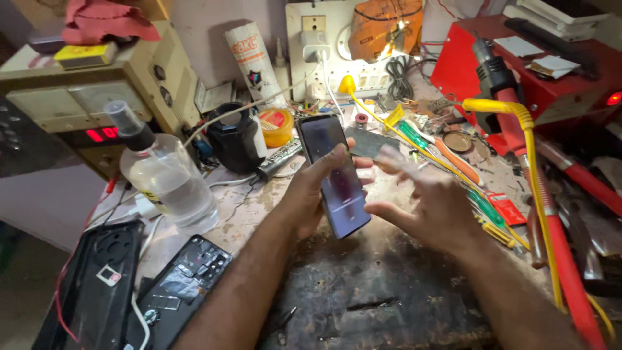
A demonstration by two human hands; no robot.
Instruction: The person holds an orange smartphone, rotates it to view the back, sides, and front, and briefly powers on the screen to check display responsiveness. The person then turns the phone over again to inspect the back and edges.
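The phone [334, 174] is up off the table [363, 304], held at a tilt in front of the person, its glossy dark face toward them and its top end pointing away toward the wall sockets. It looks like a thin, stiff slab with a glass face, so I'd judge it light but slippery and easy to crack if it fell on the hard, cluttered table. The safe hold is along the 2 long edges, with fingers kept off the glass.

That is roughly how the left hand [311, 191] has it: the palm cradles the back and left edge, with the fingers wrapped round and the thumb lying across the screen. The forearm comes up from the lower left, wrist bent slightly inward.

The right hand [431, 201] holds nothing. It is spread open just beside the phone's right edge, fingers fanned and blurred, thumb nearly at the lower corner; I can't tell if it touches.

Nearby stand a clear spray bottle [165, 172], an opened phone body [184, 279] at the lower left, and screwdrivers [479, 194] on the right.
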